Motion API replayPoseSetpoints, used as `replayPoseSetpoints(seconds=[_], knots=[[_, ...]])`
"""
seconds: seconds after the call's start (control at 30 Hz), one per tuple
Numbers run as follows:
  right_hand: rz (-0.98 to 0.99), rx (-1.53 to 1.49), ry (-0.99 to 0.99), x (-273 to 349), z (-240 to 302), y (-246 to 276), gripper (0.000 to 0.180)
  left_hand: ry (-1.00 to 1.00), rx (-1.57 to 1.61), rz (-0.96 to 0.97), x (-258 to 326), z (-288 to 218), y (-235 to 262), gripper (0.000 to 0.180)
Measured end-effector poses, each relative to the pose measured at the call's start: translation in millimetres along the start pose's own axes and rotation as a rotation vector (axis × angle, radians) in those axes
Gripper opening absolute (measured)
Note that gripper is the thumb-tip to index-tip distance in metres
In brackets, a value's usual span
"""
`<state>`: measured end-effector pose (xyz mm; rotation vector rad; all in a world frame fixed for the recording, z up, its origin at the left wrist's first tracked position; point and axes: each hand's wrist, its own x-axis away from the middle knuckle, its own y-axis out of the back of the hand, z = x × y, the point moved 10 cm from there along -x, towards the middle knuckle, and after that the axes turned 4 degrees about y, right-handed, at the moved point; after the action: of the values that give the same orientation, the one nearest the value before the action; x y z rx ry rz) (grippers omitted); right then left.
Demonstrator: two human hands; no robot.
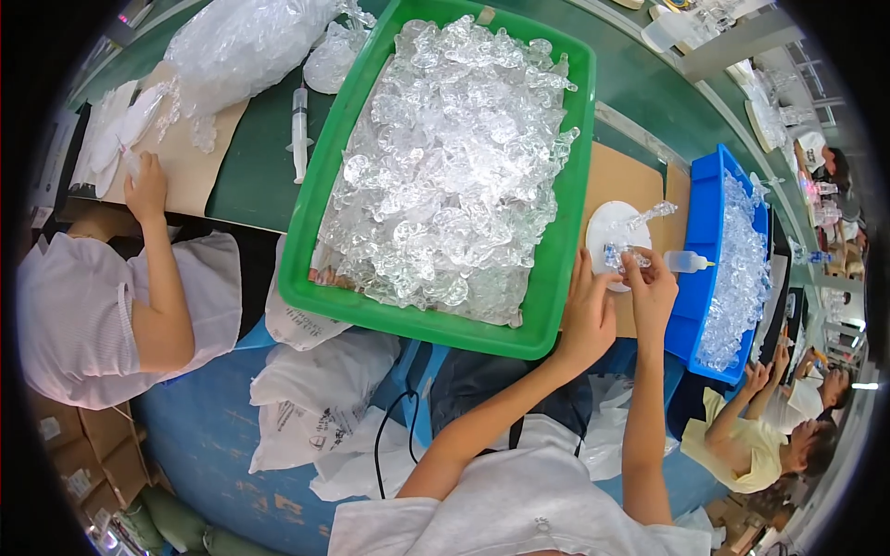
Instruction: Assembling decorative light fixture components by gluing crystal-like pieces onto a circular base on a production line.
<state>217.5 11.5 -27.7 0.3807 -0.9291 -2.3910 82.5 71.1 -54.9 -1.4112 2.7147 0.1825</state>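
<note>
Over a white round disc (604, 222) both hands meet at a small clear plastic piece (616, 257). My right hand (654, 292) pinches it from the right with thumb and fingers. On its left side, my left hand (590, 301) closes on it too, with the thumb near its lower edge; the fingers partly hide the piece. Another clear plastic part (653, 215) with a long stem rests at the disc's far right edge. To the right of my right hand lies a small translucent squeeze bottle (684, 261) with a yellowish tip.
A large green tray (301, 269) heaped with clear plastic parts (454, 167) stands left of my hands. To the right is a blue bin (706, 199) of similar parts. Beyond the tray's left side lies a syringe (299, 134). A co-worker's hand (146, 188) is at the far left.
</note>
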Motion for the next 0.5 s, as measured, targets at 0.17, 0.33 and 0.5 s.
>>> replayPoseSetpoints(seconds=[0.17,0.33,0.5], knots=[[0.048,-0.328,-0.176,-1,-23,-6,0.029,0.142,0.564,0.022,-8,19,-3,0.051],[0.051,-0.385,-0.217,-7,-26,-5,0.029,-0.017,-0.066,0.078,-1,1,4,0.049],[0.068,-0.304,-0.194,-13,-19,-2,0.031,-0.077,-0.594,0.190,7,-4,-8,0.051]])
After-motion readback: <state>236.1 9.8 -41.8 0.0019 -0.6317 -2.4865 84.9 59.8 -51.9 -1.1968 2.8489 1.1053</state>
